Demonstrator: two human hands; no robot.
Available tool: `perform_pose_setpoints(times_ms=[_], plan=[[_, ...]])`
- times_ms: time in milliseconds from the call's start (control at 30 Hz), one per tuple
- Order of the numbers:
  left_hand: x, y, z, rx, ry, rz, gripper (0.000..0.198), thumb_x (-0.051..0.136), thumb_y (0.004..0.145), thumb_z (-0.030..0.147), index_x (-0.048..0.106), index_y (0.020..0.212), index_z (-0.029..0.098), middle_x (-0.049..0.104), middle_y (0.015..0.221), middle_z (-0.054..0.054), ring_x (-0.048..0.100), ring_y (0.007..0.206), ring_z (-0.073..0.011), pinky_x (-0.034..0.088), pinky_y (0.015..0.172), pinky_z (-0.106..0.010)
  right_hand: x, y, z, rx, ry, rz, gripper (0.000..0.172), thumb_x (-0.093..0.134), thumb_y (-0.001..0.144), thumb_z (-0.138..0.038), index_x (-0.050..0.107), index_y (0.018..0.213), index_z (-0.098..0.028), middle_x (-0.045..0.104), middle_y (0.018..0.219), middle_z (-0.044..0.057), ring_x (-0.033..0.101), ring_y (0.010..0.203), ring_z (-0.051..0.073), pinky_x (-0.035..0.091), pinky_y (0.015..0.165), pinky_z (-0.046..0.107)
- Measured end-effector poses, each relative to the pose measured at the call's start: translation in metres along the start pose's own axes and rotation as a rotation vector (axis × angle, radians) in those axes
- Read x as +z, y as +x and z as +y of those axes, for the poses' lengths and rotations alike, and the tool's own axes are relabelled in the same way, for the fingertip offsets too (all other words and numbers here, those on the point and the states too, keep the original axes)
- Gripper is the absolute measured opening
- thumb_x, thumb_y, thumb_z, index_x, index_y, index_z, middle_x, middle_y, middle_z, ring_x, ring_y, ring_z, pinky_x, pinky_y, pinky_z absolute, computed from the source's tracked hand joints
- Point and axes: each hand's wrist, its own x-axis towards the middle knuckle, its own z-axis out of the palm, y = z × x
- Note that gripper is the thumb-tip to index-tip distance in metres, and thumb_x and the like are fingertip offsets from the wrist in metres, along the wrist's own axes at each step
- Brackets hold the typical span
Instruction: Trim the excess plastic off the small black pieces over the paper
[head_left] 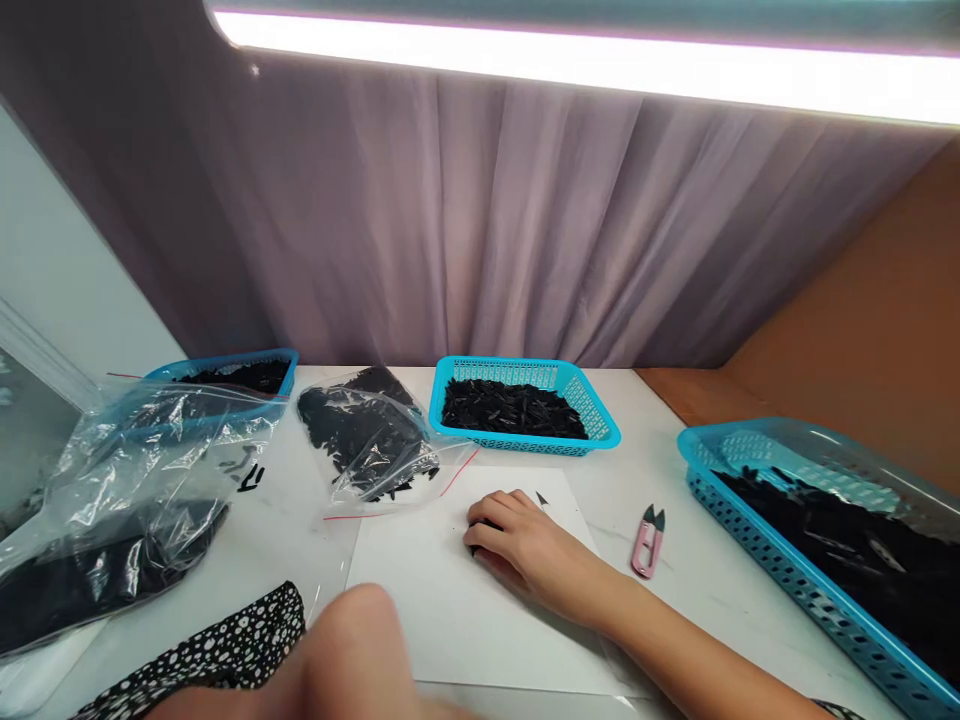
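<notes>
1. Blue plastic basket (pixel 787 595), far right: heaped with black strips (pixel 847 540).
2. Zip bag (pixel 367 435), centre: more strips, some likely left; finished ones indistinguishable.
3. Right hand (pixel 517 545): curled nearly closed around strips over white paper (pixel 457 625); left hand unseen.

No readable text, label, brand, number or sign from twelve o'clock right round to eleven.
</notes>
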Motion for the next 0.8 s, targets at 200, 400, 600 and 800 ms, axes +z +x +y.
perform_pose_setpoints(times_ms=[200, 400, 600, 800], plan=[[-0.016, 0.031, -0.027, -0.093, 0.364, 0.028, 0.038, 0.036, 0.088, 0.003, 0.061, 0.115, 0.016, 0.065, 0.112, -0.014, 0.061, 0.106, -0.0259, 0.048, 0.088, -0.036, -0.003, -0.013, 0.002, 0.026, 0.018, 0.19, 0.017, 0.054, 0.093, -0.011, 0.065, 0.101, -0.021, 0.068, 0.105, 0.01, 0.059, 0.098, 0.024, 0.046, 0.084, 0.04], [-0.005, 0.094, -0.068, -0.359, 0.54, 0.081, 0.04, 0.038, 0.087, -0.003, 0.062, 0.117, 0.006, 0.061, 0.12, -0.026, 0.059, 0.111, -0.0331, 0.049, 0.089, -0.045, -0.007, -0.019, -0.002, -0.031, -0.008, 0.307, 0.018, 0.049, 0.095, -0.009, 0.061, 0.103, -0.02, 0.069, 0.101, 0.009, 0.06, 0.093, 0.022, 0.045, 0.079, 0.038], [0.009, 0.113, -0.09, -0.419, 0.521, 0.074, 0.035, 0.047, 0.091, 0.013, 0.062, 0.122, 0.018, 0.056, 0.128, -0.023, 0.056, 0.111, -0.036, 0.052, 0.078, -0.047, -0.013, -0.027, 0.003, -0.013, -0.007, 0.453, 0.022, 0.049, 0.093, -0.004, 0.057, 0.104, -0.021, 0.07, 0.093, 0.006, 0.061, 0.087, 0.02, 0.042, 0.078, 0.037], [0.001, 0.118, -0.09, -0.366, 0.483, 0.07, 0.026, 0.048, 0.095, 0.024, 0.066, 0.108, 0.011, 0.066, 0.097, -0.018, 0.066, 0.085, -0.0284, 0.048, 0.068, -0.035, -0.017, -0.033, 0.01, 0.078, -0.019, 0.537, 0.021, 0.05, 0.092, -0.005, 0.057, 0.1, -0.023, 0.068, 0.085, 0.003, 0.063, 0.084, 0.02, 0.042, 0.079, 0.037]])
